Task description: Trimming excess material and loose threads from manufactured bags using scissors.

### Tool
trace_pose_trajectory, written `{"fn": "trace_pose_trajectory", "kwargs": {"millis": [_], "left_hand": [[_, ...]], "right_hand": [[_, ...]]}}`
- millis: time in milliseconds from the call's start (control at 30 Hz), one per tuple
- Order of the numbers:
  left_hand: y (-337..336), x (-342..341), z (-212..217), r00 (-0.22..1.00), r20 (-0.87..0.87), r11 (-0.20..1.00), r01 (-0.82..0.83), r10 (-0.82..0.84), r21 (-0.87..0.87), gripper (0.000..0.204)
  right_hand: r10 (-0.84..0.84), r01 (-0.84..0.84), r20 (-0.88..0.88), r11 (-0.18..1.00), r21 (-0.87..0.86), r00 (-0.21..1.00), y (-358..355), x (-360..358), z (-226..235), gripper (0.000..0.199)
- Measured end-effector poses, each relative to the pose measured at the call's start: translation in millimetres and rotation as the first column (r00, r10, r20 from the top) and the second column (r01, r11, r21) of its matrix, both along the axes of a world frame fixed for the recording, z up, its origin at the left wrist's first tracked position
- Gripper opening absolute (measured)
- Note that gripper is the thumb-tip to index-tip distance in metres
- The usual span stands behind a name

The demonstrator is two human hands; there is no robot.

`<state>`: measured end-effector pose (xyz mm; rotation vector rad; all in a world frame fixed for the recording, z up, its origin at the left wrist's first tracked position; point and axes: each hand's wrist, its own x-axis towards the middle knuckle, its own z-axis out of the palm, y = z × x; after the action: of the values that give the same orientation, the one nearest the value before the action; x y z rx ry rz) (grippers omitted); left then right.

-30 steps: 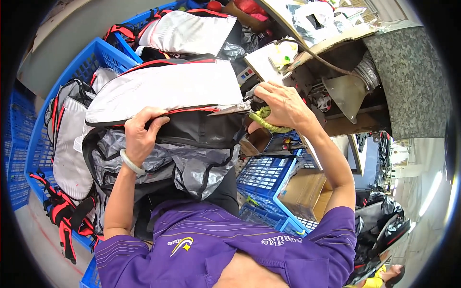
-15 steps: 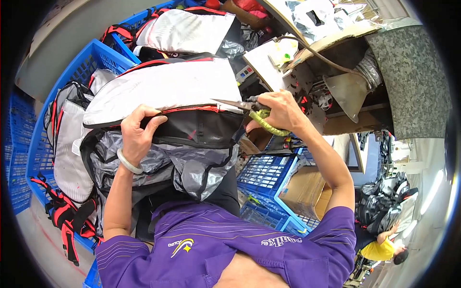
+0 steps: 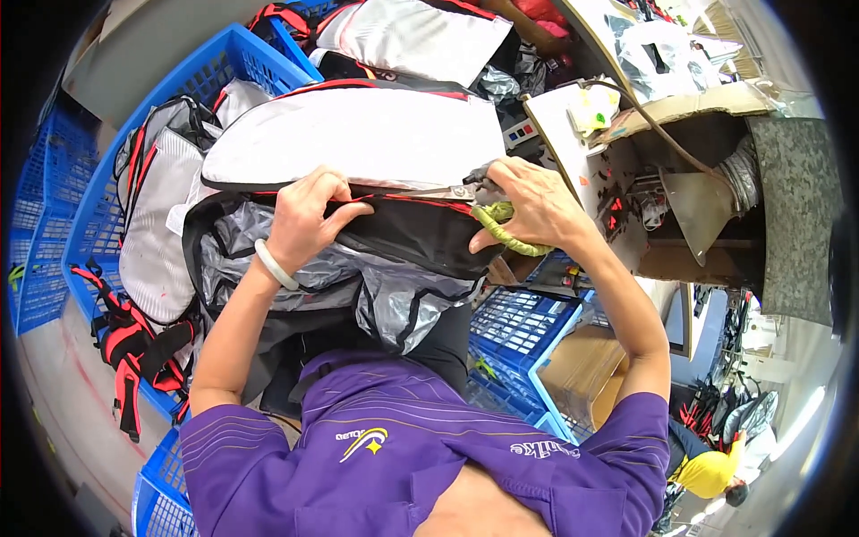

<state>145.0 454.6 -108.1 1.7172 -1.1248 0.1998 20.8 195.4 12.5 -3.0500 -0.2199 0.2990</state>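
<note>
A grey, black and red backpack [image 3: 358,143] lies across my lap, its silver lining [image 3: 394,295] hanging out below. My left hand [image 3: 309,219], with a pale bangle on the wrist, grips the bag's black seam edge. My right hand [image 3: 528,206] holds scissors [image 3: 447,191] with green-wrapped handles, the blades lying flat along the red-piped seam and pointing left toward my left hand.
More backpacks fill a blue crate [image 3: 107,179] at left and another bag [image 3: 412,36] lies behind. A cluttered work table [image 3: 626,116] with a cardboard piece stands at right. Blue crates [image 3: 519,331] sit below my right elbow. A person in yellow [image 3: 707,470] crouches at lower right.
The scissors have slid left along the seam, blades now lying flat on it. My left hand has shifted slightly right on the bag's edge. The person in yellow has moved in the background.
</note>
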Motion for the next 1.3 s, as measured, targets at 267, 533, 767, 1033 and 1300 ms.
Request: {"fn": "trace_pose_trajectory", "kwargs": {"millis": [267, 533, 767, 1033, 1300], "left_hand": [[-2.9, 1.1, -3.6, 0.996, 0.021, 0.996, -0.080, 0.081, -0.029, 0.035], [-3.4, 5.0, -7.6, 0.993, 0.022, 0.994, -0.112, 0.112, -0.011, 0.037], [37.0, 13.5, -9.0, 0.986, 0.164, 0.988, -0.050, 0.026, 0.147, 0.027], [64.5, 10.3, 60.9, 0.966, 0.241, 0.933, -0.001, -0.092, 0.361, 0.017], [20.0, -48.4, 85.2, 0.902, 0.282, 0.890, 0.193, -0.326, 0.412, 0.026]], "right_hand": [[0.050, -0.050, -0.062, 0.999, -0.002, 0.997, 14.8, 20.5, -1.1, 0.075], [0.087, -0.088, 0.066, 0.996, 0.005, 0.994, 7.6, 21.6, -15.6, 0.069], [-0.248, 0.199, 0.216, 0.954, 0.224, 0.944, -10.5, -0.6, -27.6, 0.055], [-0.428, 0.150, 0.060, 0.441, 0.885, 0.902, -0.1, -16.1, -41.8, 0.033], [-0.083, 0.580, -0.585, -0.078, 0.811, 0.807, 44.5, -13.6, -151.2, 0.040]]}}
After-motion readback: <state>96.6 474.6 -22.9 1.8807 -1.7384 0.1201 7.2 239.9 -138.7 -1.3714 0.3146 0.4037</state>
